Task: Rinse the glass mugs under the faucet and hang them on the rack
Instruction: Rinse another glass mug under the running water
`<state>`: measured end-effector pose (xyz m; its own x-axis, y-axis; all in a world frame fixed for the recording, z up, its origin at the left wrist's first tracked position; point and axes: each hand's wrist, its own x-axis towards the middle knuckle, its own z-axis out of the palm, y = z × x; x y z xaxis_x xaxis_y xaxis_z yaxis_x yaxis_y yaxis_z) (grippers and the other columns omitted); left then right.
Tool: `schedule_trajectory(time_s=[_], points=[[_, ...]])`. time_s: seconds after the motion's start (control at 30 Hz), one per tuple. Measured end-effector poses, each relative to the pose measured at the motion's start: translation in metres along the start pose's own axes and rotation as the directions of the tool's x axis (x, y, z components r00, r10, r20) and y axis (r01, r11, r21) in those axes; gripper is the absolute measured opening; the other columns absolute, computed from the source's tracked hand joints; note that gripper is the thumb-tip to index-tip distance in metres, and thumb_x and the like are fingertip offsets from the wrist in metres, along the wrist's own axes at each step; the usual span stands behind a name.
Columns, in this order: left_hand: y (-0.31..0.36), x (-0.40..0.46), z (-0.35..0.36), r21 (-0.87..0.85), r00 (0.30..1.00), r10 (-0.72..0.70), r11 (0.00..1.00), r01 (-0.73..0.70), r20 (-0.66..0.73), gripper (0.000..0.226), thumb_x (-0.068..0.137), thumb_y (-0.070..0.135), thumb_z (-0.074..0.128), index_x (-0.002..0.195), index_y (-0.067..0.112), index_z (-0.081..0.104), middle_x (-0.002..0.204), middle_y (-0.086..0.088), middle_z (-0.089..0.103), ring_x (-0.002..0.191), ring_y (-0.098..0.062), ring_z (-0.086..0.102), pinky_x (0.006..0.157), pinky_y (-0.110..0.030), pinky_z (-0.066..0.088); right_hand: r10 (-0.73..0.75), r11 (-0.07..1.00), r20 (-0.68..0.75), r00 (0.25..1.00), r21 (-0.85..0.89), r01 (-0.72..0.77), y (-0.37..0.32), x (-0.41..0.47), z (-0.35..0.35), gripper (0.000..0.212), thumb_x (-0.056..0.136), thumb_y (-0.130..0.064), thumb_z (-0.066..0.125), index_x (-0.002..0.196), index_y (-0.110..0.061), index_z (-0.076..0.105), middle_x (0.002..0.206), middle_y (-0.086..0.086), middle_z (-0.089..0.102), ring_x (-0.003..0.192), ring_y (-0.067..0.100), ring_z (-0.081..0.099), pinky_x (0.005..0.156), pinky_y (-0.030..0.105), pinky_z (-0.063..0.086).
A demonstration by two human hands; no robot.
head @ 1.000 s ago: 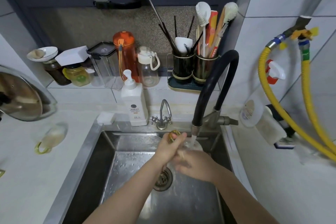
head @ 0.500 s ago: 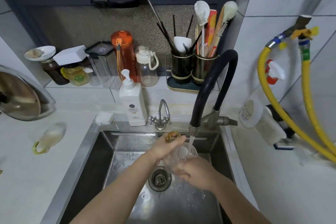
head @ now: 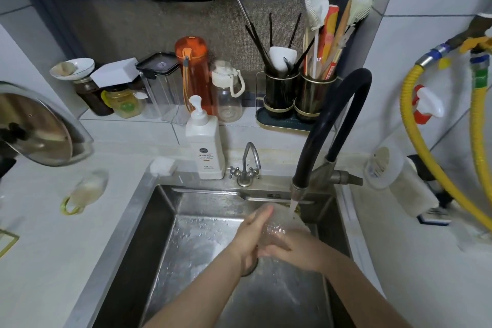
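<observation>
Both hands (head: 277, 245) grip mug (head: 286, 224) (under water)

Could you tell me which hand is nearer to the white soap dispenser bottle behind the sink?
Left. The left hand is below the soap bottle; the right hand lies farther right, under the faucet.

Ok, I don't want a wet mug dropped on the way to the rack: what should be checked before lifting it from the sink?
1. Mug held by both hands: ok, left hand and right hand wrap it.
2. Water from the faucet hitting the mug: ok, the stream lands on it.
3. Mug rinsed clean: cannot tell, the glass is blurred by water.
4. Grip on the handle: cannot tell, the handle is hidden.
5. Rack free for hanging: cannot tell, no rack in view.
6. Second mug waiting on the counter: ok, it lies on its side left of the sink.
</observation>
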<state>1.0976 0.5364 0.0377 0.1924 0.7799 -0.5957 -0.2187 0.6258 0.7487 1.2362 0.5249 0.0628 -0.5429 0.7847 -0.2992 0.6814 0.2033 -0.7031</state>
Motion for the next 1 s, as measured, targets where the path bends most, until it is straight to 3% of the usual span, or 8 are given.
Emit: schedule_trajectory(time_s=[0.13, 0.3, 0.43, 0.53, 0.63, 0.83, 0.93, 1.0], points=[[0.008, 0.008, 0.000, 0.041, 0.998, -0.064, 0.997, 0.065, -0.025, 0.067, 0.074, 0.067, 0.061, 0.118, 0.016, 0.061, 0.098, -0.006, 0.072, 0.082, -0.021, 0.071, 0.065, -0.034, 0.057, 0.033, 0.998, -0.091, 0.995, 0.055, -0.028, -0.001, 0.009, 0.001, 0.051, 0.088, -0.018, 0.057, 0.136, -0.029, 0.044, 0.109, -0.031, 0.052, 0.103, -0.011, 0.051, 0.090, 0.007, 0.038], [0.016, 0.012, -0.003, 0.050, 0.994, -0.111, 0.993, 0.111, -0.004, 0.068, 0.074, 0.069, 0.061, 0.119, 0.018, 0.057, 0.111, -0.015, 0.069, 0.086, -0.031, 0.071, 0.071, -0.046, 0.059, 0.023, 0.999, -0.107, 0.994, -0.019, -0.026, 0.008, 0.007, 0.001, 0.018, 0.085, -0.030, 0.057, 0.097, -0.017, 0.063, 0.089, -0.001, 0.066, 0.087, 0.013, 0.064, 0.080, 0.031, 0.048], [0.017, 0.017, -0.003, 0.062, 0.994, -0.107, 0.992, 0.109, -0.034, 0.071, 0.075, 0.069, 0.059, 0.117, 0.012, 0.060, 0.105, -0.013, 0.072, 0.092, -0.027, 0.071, 0.078, -0.049, 0.058, 0.074, 0.947, -0.042, 0.996, 0.316, -0.057, -0.005, 0.013, 0.000, 0.080, 0.083, -0.020, 0.062, 0.147, -0.038, 0.017, 0.134, -0.025, 0.040, 0.125, -0.005, 0.040, 0.106, 0.022, 0.034], [0.020, 0.015, -0.008, 0.143, 0.990, -0.137, 0.980, 0.140, -0.031, 0.067, 0.075, 0.072, 0.055, 0.116, 0.019, 0.058, 0.096, -0.008, 0.073, 0.083, -0.024, 0.072, 0.078, -0.047, 0.059, 0.082, 0.993, -0.011, 0.997, 0.084, -0.081, 0.001, 0.007, 0.004, 0.040, 0.091, -0.030, 0.057, 0.130, -0.028, 0.047, 0.110, -0.021, 0.058, 0.107, -0.002, 0.058, 0.097, 0.024, 0.047], [0.017, 0.013, -0.009, 0.225, 0.988, -0.156, 0.963, 0.150, 0.011, 0.069, 0.077, 0.077, 0.047, 0.117, 0.023, 0.060, 0.105, -0.006, 0.073, 0.091, -0.025, 0.072, 0.082, -0.048, 0.057, 0.007, 0.995, -0.067, 0.998, -0.101, -0.014, 0.009, 0.001, 0.004, 0.043, 0.084, -0.049, 0.050, 0.117, -0.022, 0.058, 0.107, -0.007, 0.066, 0.100, 0.009, 0.062, 0.089, 0.035, 0.051], [0.011, -0.001, 0.001, 0.226, 0.985, -0.026, 0.974, -0.013, 0.168, 0.067, 0.078, 0.072, 0.049, 0.131, 0.031, 0.051, 0.120, 0.002, 0.068, 0.107, -0.014, 0.065, 0.091, -0.032, 0.050, 0.116, 0.836, -0.214, 0.970, 0.548, 0.021, 0.015, -0.008, 0.000, 0.040, 0.088, -0.008, 0.062, 0.124, -0.005, 0.046, 0.115, 0.010, 0.067, 0.107, 0.015, 0.066, 0.089, 0.029, 0.054], [0.003, -0.001, 0.002, 0.123, 0.970, 0.141, 0.978, -0.168, 0.198, 0.072, 0.076, 0.055, 0.067, 0.139, 0.050, 0.032, 0.134, 0.001, 0.059, 0.118, -0.017, 0.060, 0.108, -0.038, 0.039, 0.103, 0.767, -0.296, 0.950, 0.631, 0.113, 0.008, -0.012, -0.008, 0.047, 0.087, -0.017, 0.063, 0.126, 0.002, 0.047, 0.118, 0.022, 0.063, 0.110, 0.033, 0.063, 0.095, 0.040, 0.051], [0.005, -0.005, 0.005, 0.168, 0.948, 0.214, 0.952, -0.257, 0.237, 0.064, 0.081, 0.044, 0.068, 0.136, 0.052, 0.035, 0.130, 0.005, 0.061, 0.117, -0.012, 0.060, 0.101, -0.028, 0.044, 0.051, 0.711, -0.297, 0.953, 0.681, 0.174, 0.005, -0.015, -0.013, 0.052, 0.088, -0.023, 0.062, 0.125, 0.009, 0.047, 0.116, 0.026, 0.060, 0.108, 0.039, 0.059, 0.093, 0.041, 0.050]])
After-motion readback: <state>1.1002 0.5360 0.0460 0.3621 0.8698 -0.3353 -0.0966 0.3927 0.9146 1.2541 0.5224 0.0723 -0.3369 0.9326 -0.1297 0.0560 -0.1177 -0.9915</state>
